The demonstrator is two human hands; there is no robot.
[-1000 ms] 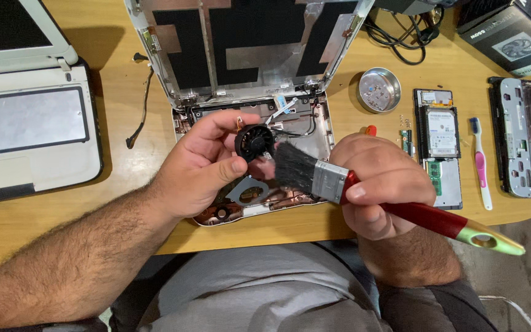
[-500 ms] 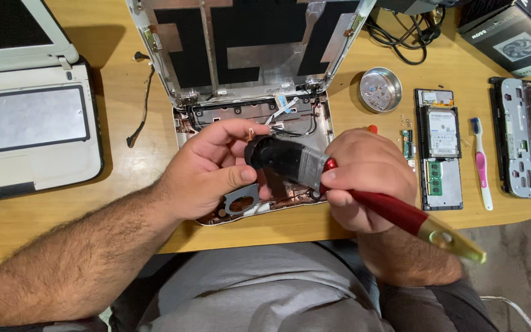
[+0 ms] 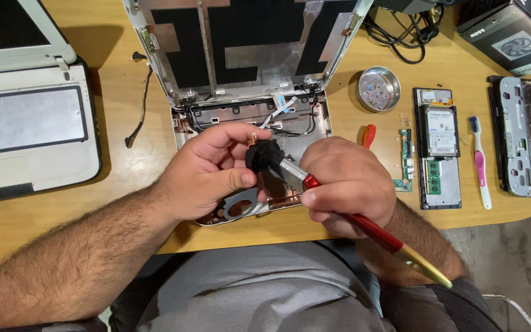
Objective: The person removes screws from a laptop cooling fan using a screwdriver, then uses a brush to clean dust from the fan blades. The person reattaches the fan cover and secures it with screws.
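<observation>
While pinched by its rim in the left hand (image 3: pixel 207 178) above the opened laptop (image 3: pixel 247 110) | small black fan (image 3: pixel 264 155) judged light, fragile | red-handled brush (image 3: pixel 345 212) gripped in right hand (image 3: pixel 348 187).

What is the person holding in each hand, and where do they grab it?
The left hand pinches a small black fan by its edge, between thumb and fingers. The right hand grips a paintbrush around its red handle, bristles on the fan.
</observation>
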